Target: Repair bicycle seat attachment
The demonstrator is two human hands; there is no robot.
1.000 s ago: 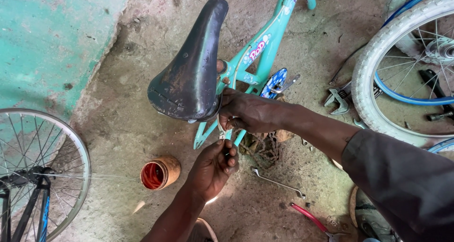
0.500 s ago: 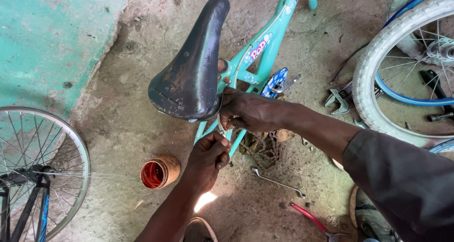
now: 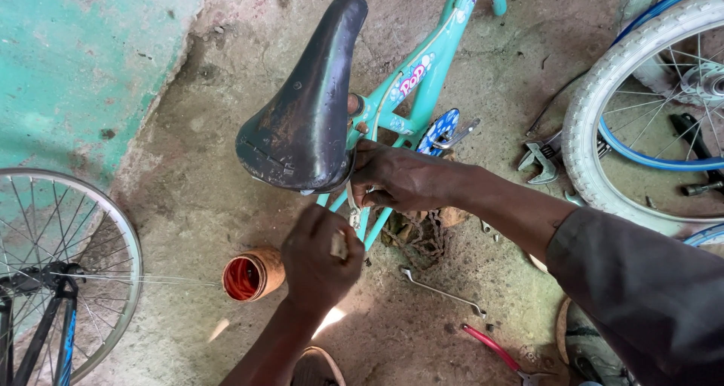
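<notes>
- The right hand is gripping the teal bicycle frame just under the black saddle.
- The left hand is pinching a small part, unclear, beside the frame.
- A rusty can is lying nearby.

A small teal bicycle frame stands on the rough concrete in front of me, its tubes running up and away toward the top of the view. Its worn black saddle, scuffed and dusty, points its narrow nose away from me and tilts slightly, the wide rear end nearest. My right hand grips the frame just under the back of the saddle, while my left hand is closed around a small pale piece right beside the lower teal stays.
</notes>
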